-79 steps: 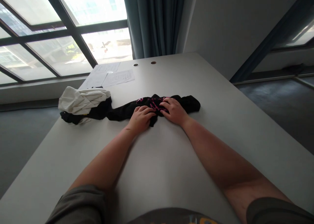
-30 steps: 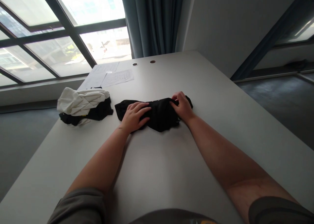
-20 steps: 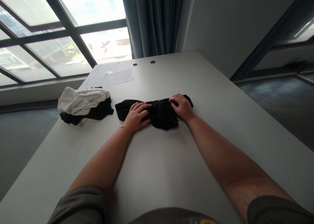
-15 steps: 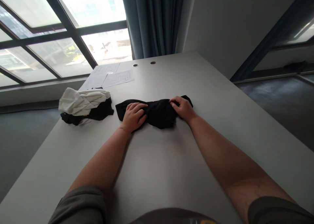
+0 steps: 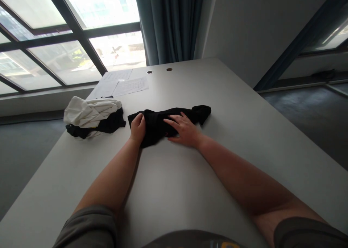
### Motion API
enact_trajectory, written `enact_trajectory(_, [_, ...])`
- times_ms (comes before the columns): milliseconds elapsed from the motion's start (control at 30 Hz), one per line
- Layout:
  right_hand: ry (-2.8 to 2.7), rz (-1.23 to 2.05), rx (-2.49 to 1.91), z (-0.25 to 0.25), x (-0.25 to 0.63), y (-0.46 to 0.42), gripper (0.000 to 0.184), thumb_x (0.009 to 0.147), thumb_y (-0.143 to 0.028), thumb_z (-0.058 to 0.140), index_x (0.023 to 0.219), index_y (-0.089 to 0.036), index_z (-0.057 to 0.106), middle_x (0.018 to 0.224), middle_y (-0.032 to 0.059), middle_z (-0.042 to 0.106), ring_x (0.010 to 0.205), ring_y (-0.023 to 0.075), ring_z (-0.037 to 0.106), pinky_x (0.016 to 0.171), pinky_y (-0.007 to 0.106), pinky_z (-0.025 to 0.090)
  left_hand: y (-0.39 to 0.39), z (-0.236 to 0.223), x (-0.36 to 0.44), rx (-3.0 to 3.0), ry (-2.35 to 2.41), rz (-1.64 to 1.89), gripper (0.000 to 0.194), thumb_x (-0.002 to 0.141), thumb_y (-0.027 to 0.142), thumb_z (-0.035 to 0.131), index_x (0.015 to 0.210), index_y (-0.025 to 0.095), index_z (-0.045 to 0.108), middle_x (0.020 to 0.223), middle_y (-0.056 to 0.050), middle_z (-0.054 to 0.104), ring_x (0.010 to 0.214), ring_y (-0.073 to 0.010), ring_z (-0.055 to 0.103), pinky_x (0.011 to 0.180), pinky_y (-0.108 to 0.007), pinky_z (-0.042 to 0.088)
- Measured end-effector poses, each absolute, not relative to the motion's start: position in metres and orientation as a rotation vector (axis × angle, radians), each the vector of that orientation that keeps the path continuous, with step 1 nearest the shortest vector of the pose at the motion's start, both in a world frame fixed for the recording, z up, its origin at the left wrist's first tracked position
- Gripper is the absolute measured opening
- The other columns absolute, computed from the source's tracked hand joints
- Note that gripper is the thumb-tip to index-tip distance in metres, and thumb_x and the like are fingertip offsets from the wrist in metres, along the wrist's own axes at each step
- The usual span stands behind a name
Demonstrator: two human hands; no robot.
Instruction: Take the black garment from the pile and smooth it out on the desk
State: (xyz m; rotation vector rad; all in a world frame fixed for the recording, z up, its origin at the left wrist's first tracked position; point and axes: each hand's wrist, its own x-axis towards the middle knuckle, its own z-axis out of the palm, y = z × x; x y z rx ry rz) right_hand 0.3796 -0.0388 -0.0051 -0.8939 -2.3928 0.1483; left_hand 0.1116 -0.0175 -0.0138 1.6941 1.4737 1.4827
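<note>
A folded black garment point(image 5: 157, 121) lies across the middle of the white table point(image 5: 190, 182). My left hand point(image 5: 137, 127) grips its left end, fingers curled around the fabric's edge. Flat on the middle of the garment rests my right hand point(image 5: 183, 130), fingers stretched out and pressing down. The garment's right end point(image 5: 201, 112) sticks out free beyond my right hand.
A pile of white and black clothes point(image 5: 91, 116) sits to the left, near the table's left edge. Paper sheets point(image 5: 122, 84) lie farther back, by two cable holes point(image 5: 159, 70). A window and a dark curtain point(image 5: 168, 23) stand behind the table.
My right hand let go of the garment's right end and slid left onto its middle, now flat. My left hand turned and curled around the left end.
</note>
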Motion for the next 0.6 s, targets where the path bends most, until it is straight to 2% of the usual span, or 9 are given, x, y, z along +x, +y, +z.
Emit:
enact_trajectory(100, [-2.332,0.145,-1.050,-0.017,0.386,-0.030,0.071,0.086,-0.029,0.073,0.153,-0.028,0.051,0.157,0.0117,0.047,0.149,0.0346,0.041,0.129,0.062,0.024,-0.016,-0.013,0.110,1.671,1.420,1.434,0.034,0.099,0.040,0.047,0.070,0.022,0.050,0.068,0.002,0.055,0.067,-0.0148,0.053,0.067,-0.027,0.045])
enact_trajectory(167, [-2.258,0.150,-1.093,-0.018,0.397,-0.023,0.066,0.085,-0.023,0.069,0.149,-0.026,0.055,0.154,0.0117,0.050,0.146,0.0332,0.045,0.129,0.060,0.025,-0.015,-0.014,0.109,1.731,1.361,1.395,0.026,0.098,0.038,0.048,0.080,0.022,0.057,0.084,-0.002,0.067,0.082,-0.0176,0.063,0.081,-0.030,0.051])
enact_trajectory(233, [-2.164,0.126,-1.146,-0.017,0.410,-0.018,0.057,0.085,-0.022,0.065,0.142,-0.025,0.060,0.149,0.0123,0.055,0.142,0.0333,0.050,0.129,0.063,0.022,-0.015,-0.016,0.110,1.886,1.306,1.356,0.016,0.095,0.038,0.054,0.094,0.022,0.059,0.108,-0.005,0.072,0.104,-0.0214,0.067,0.099,-0.036,0.052])
enact_trajectory(267, [-2.110,0.103,-1.186,-0.016,0.416,-0.016,0.052,0.086,-0.022,0.063,0.138,-0.024,0.063,0.147,0.0128,0.057,0.140,0.0338,0.052,0.128,0.065,0.021,-0.015,-0.017,0.110,1.976,1.300,1.339,0.017,0.093,0.038,0.059,0.102,0.023,0.059,0.119,-0.007,0.071,0.115,-0.0233,0.065,0.107,-0.040,0.049])
enact_trajectory(333, [-2.004,0.060,-1.278,-0.016,0.427,-0.011,0.045,0.086,-0.022,0.061,0.130,-0.022,0.066,0.146,0.0142,0.058,0.140,0.0349,0.052,0.127,0.069,0.019,-0.015,-0.017,0.111,2.141,1.336,1.277,0.034,0.092,0.041,0.064,0.121,0.024,0.058,0.136,-0.010,0.066,0.131,-0.0263,0.059,0.119,-0.047,0.041])
enact_trajectory(400, [-1.926,0.046,-1.358,-0.018,0.438,-0.005,0.045,0.085,-0.021,0.060,0.130,-0.021,0.066,0.152,0.0158,0.054,0.146,0.0362,0.046,0.126,0.068,0.020,-0.015,-0.018,0.111,2.243,1.398,1.159,0.049,0.093,0.045,0.064,0.137,0.026,0.054,0.149,-0.010,0.058,0.143,-0.0284,0.050,0.127,-0.054,0.031])
enact_trajectory(533, [-1.748,0.073,-1.545,-0.032,0.465,0.010,0.071,0.082,-0.027,0.066,0.151,-0.018,0.051,0.170,0.0185,0.028,0.159,0.0419,0.020,0.125,0.069,0.024,-0.014,-0.022,0.112,2.285,1.508,0.888,0.070,0.090,0.051,0.069,0.154,0.034,0.044,0.165,-0.008,0.042,0.156,-0.0329,0.034,0.130,-0.064,0.018])
enact_trajectory(600, [-1.721,0.160,-1.600,-0.042,0.481,0.017,0.083,0.083,-0.031,0.069,0.160,-0.019,0.041,0.172,0.0187,0.024,0.160,0.0428,0.017,0.125,0.069,0.025,-0.013,-0.025,0.113,2.299,1.548,0.813,0.080,0.087,0.051,0.074,0.158,0.038,0.040,0.169,-0.006,0.036,0.158,-0.0343,0.029,0.130,-0.065,0.017])
